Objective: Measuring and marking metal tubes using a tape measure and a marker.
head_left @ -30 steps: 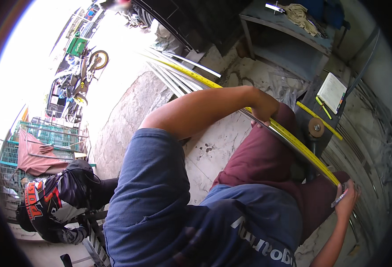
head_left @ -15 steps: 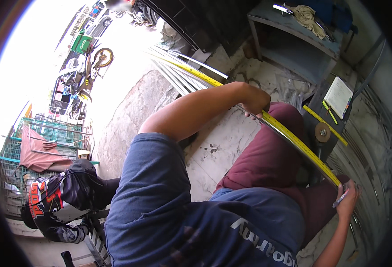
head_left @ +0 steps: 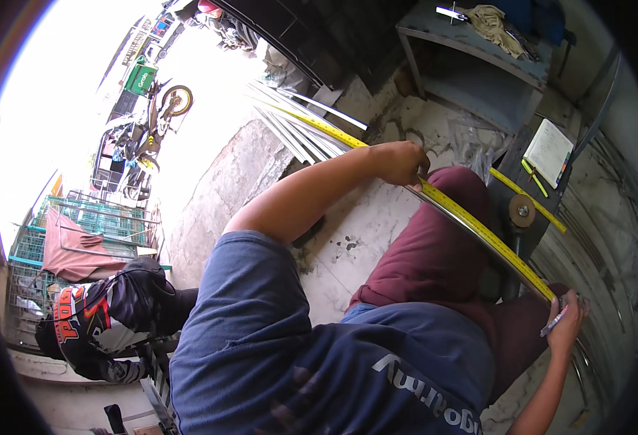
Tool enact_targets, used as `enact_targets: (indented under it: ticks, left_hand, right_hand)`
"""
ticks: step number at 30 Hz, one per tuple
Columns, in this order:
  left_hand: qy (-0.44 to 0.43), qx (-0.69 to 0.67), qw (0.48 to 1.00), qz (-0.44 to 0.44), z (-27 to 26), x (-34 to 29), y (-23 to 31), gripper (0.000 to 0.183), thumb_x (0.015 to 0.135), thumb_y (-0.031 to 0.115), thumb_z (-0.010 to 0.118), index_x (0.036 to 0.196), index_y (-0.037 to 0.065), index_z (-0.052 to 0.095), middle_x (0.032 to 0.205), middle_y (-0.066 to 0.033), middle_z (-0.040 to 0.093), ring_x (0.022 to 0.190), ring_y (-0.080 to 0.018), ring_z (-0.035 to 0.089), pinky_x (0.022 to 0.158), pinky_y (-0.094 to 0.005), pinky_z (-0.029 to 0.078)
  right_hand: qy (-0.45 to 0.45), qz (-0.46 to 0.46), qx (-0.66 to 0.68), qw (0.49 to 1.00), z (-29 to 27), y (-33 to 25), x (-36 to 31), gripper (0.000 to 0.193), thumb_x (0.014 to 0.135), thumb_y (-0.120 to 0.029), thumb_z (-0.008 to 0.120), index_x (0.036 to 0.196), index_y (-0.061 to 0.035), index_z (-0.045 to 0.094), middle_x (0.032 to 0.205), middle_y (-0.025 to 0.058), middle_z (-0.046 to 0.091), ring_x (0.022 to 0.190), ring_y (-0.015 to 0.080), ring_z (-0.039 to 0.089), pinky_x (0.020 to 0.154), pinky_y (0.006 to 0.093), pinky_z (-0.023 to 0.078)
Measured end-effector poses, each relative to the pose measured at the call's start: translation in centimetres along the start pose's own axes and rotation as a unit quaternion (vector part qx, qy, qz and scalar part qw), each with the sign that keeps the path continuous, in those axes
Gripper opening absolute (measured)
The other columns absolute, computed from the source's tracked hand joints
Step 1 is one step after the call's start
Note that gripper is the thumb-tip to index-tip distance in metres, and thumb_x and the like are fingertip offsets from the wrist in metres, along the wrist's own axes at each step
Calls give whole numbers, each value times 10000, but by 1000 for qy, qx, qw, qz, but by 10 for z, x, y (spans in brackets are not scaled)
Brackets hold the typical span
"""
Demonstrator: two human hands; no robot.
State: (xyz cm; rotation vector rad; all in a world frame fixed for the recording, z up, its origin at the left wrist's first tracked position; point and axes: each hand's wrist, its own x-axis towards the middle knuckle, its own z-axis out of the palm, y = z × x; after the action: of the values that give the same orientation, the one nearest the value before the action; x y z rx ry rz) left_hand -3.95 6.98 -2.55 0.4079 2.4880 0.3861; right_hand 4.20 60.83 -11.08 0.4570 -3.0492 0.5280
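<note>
Holding yellow tape along metal tube

Has a person in dark printed clothing at far left, next to a wire cage draped with reddish cloth. Farther right, has silver bars bundled on the ground, partly beneath the tape's far stretch. Grips tape and tube in left hand, near one knee of the maroon trousers (finger placement underneath hidden). Has the tape lying along the tube across both thighs. Beyond that, has a dark surface, with a yellow strip slanting from left edge to right edge, a brown disc toward the lower end, and a yellow pen beside a notebook near the upper right edge. Pinches a marker in right hand, at the tape's end.
</note>
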Motion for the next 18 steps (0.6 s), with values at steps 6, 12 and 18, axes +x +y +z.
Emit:
enact_targets:
  ticks: [6,12,18]
  left_hand:
    - [41,1,999,-25,2,-7,7,310,874,255,857,1065,26,774,1007,-170,774,1016,-353,740,885,-427,574]
    - [101,-4,995,-1,15,-12,6,257,847,213,860,993,17,782,896,-181,759,912,-371,741,825,-451,574]
    - [139,-37,989,20,34,-17,-3,197,865,172,837,978,20,783,883,-159,763,894,-362,745,816,-453,579]
  right_hand:
    - [19,-4,10,1000,0,-6,0,166,965,-74,665,924,17,532,805,227,594,839,472,580,1136,562,375]
    - [5,9,18,1000,-4,-9,3,170,971,-70,653,918,30,526,802,238,595,835,482,578,1129,575,377]
    - [-12,11,12,1000,0,-2,3,152,971,-72,659,954,14,535,797,220,624,831,463,617,1190,585,326]
